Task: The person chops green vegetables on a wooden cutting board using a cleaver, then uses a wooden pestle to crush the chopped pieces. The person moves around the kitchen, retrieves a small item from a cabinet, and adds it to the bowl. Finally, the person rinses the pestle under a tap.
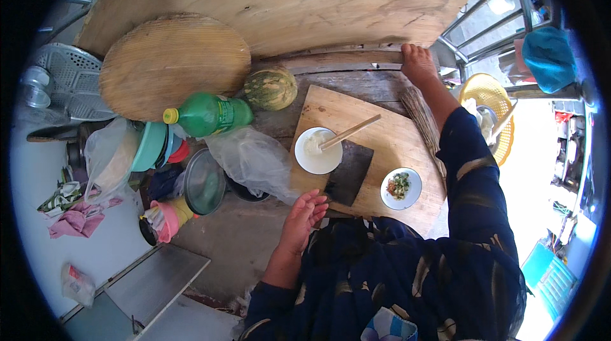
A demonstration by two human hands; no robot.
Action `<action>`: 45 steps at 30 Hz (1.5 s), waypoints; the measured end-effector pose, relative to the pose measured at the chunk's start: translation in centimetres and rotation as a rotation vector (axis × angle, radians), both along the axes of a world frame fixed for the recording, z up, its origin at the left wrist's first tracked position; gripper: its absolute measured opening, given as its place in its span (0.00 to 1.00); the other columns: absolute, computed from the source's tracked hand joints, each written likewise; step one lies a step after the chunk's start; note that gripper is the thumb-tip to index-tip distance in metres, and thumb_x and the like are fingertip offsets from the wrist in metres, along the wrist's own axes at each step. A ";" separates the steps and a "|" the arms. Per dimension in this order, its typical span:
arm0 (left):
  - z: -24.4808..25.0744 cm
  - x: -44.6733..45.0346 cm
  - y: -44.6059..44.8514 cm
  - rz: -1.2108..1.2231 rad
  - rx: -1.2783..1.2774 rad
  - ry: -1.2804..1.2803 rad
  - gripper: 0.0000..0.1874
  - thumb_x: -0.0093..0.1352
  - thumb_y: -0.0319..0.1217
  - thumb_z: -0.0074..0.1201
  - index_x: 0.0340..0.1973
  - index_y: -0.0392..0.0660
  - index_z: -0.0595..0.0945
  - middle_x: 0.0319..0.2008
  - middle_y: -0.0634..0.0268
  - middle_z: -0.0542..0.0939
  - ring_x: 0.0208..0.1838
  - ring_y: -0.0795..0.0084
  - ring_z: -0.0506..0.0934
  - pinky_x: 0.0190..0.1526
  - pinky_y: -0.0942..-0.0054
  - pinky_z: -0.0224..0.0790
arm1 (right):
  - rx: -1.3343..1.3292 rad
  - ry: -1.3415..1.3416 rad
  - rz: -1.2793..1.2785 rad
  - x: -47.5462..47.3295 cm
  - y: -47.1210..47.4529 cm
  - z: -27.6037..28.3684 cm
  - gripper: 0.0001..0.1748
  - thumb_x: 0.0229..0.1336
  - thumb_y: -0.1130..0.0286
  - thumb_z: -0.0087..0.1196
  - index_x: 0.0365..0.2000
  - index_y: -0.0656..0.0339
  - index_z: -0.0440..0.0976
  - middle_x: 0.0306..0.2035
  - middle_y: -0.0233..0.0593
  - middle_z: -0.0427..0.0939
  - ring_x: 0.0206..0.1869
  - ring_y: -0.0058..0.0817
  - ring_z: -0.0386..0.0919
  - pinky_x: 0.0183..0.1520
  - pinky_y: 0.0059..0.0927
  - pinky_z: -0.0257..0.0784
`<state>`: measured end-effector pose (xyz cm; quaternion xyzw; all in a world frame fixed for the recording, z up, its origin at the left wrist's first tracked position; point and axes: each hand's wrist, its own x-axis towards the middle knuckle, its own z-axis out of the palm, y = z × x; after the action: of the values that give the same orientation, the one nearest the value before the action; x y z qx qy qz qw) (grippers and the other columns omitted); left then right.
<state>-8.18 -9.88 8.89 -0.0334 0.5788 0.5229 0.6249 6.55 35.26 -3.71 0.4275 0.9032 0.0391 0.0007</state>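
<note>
My right hand (420, 65) reaches to the far side, its fingers over the end of a long wooden strip (353, 58) at the foot of a large upright wooden board (305, 2); its grip is partly hidden. Near the front edge hovers my left hand (305, 217), palm up, fingers apart and holding nothing. Between them lies a wooden cutting board (386, 136) with a cleaver blade (349, 174) flat on it. Against the blade, a white bowl (312, 165) holds a pale mixture and wooden chopsticks (355, 130). At right, a smaller bowl (401, 203) contains chopped greens and reddish bits.
Left of the board are a crumpled clear plastic bag (253, 155), a green bottle (207, 114), a mottled squash (270, 88) and a round ridged wooden board (174, 66). A bundle of thin stalks (422, 121) lies along its right edge. Beyond is a yellow basket (506, 138).
</note>
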 end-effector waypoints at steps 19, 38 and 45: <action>5.4 10.3 10.2 -0.405 0.354 0.251 0.27 0.73 0.34 0.41 0.66 0.44 0.56 0.60 0.55 0.67 0.59 0.66 0.69 0.58 0.69 0.63 | -0.024 0.463 -0.465 39.4 -15.5 12.6 0.25 0.43 0.75 0.55 0.46 0.59 0.68 0.43 0.45 0.72 0.49 0.46 0.69 0.53 0.46 0.63; 14.2 43.8 15.0 -0.947 1.154 0.076 0.12 0.61 0.25 0.63 0.33 0.44 0.73 0.32 0.68 0.74 0.38 0.76 0.75 0.43 0.75 0.70 | -0.332 0.776 -1.026 49.1 -42.4 -3.1 0.26 0.42 0.69 0.65 0.45 0.50 0.70 0.44 0.43 0.74 0.51 0.47 0.69 0.54 0.44 0.66; 14.7 45.7 13.1 -1.130 1.137 0.159 0.14 0.60 0.23 0.63 0.35 0.45 0.72 0.31 0.69 0.74 0.40 0.73 0.75 0.53 0.66 0.66 | -0.388 0.760 -0.996 48.3 -43.4 -5.9 0.26 0.42 0.71 0.65 0.45 0.48 0.70 0.45 0.39 0.74 0.53 0.45 0.68 0.54 0.43 0.66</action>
<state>37.47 3.23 23.61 0.6248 0.1962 0.3431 0.6733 54.90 -8.09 -9.59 0.7708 0.5251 -0.2834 -0.2233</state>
